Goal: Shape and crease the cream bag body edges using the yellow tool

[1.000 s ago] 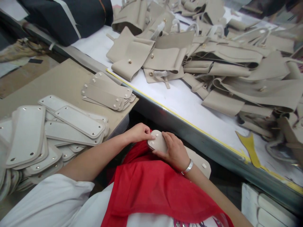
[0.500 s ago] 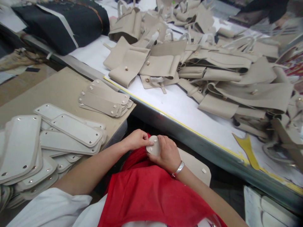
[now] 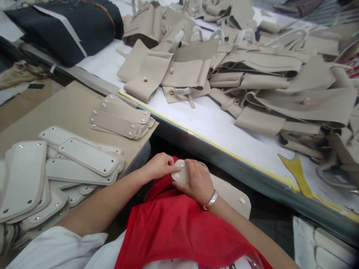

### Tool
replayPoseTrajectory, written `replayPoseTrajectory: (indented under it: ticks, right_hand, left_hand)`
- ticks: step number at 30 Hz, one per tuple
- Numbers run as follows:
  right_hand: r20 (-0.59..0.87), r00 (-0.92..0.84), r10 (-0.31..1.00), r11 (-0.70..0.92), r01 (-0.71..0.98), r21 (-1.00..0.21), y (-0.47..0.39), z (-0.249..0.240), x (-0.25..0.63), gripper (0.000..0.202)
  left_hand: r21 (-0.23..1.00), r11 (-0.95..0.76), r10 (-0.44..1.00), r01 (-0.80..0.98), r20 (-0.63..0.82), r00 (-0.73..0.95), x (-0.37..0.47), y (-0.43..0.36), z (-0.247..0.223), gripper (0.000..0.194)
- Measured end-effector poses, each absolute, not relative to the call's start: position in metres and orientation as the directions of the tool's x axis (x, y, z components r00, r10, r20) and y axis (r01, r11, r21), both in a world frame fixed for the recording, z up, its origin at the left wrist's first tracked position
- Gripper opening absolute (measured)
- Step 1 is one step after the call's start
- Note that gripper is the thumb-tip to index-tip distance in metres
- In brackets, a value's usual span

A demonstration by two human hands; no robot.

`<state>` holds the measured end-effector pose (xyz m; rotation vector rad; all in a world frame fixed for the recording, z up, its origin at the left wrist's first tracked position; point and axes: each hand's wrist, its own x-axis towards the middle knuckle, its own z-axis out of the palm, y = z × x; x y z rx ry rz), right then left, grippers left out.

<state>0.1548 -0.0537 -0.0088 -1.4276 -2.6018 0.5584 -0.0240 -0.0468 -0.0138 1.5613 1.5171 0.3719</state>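
In the head view, my right hand (image 3: 199, 183) is wrapped over a beige leather panel (image 3: 181, 173) with a rounded end and small pale wrapped studs. My left hand (image 3: 161, 166) is closed in a pinch at that end, thumb on the panel's edge beside the studs. Most of the panel is hidden under my right fingers. Below my right wrist lies a larger beige piece (image 3: 231, 194) with a wrapped stud near its corner; whether it joins the held panel I cannot tell. A red apron (image 3: 179, 228) covers my lap beneath the hands.
Left, a brown board (image 3: 67, 108) bears stacked beige strips (image 3: 120, 116) and a heap of white-backed panels (image 3: 86, 155). Beyond the long table's edge (image 3: 196, 138) lie many beige bag parts (image 3: 190, 69), a yellow piece (image 3: 297, 173) and a black bundle (image 3: 67, 30).
The camera view has shifted slightly. Both hands keep nearly the same grip on the panel, with the left thumb still at its edge.
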Motion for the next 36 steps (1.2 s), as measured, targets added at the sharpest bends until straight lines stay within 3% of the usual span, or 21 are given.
replayPoseTrajectory:
  ticks: [5,11,18,24,29,32,36]
  right_hand:
    - [-0.078,-0.542,0.837,0.480,0.794,-0.373,-0.055,-0.007,0.153,0.064]
    - [-0.088,-0.574,0.814,0.506,0.775,-0.379,-0.060,0.000,0.190,0.085]
    - [-0.107,-0.529,0.842,0.452,0.799,-0.397,-0.067,0.003,0.220,0.069]
    - [-0.121,-0.530,0.839,0.449,0.802,-0.395,-0.065,0.001,0.218,0.066]
    - [-0.123,-0.535,0.836,0.452,0.798,-0.400,-0.065,0.000,0.223,0.067]
    - [-0.110,-0.538,0.836,0.459,0.794,-0.400,-0.066,-0.001,0.224,0.067]
    - [-0.090,-0.528,0.844,0.450,0.790,-0.417,-0.067,-0.002,0.222,0.069]
  left_hand:
    - [0.695,0.113,0.900,0.710,-0.375,0.224,-0.022,-0.043,-0.009,0.034]
    - [0.697,0.093,0.906,0.711,-0.356,0.230,-0.023,-0.044,-0.012,0.031]
    - [0.789,0.116,0.918,0.604,-0.317,0.238,-0.017,-0.044,-0.012,0.024]
    - [0.755,0.144,0.890,0.640,-0.382,0.249,-0.013,-0.040,-0.008,0.023]
    - [0.586,-0.163,0.923,0.793,-0.193,0.332,0.000,-0.042,0.010,0.035]
    - [0.549,-0.371,0.888,0.749,-0.027,0.459,0.020,-0.049,0.011,0.041]
    - [0.502,-0.454,0.874,0.736,0.091,0.477,0.043,-0.060,-0.012,0.033]
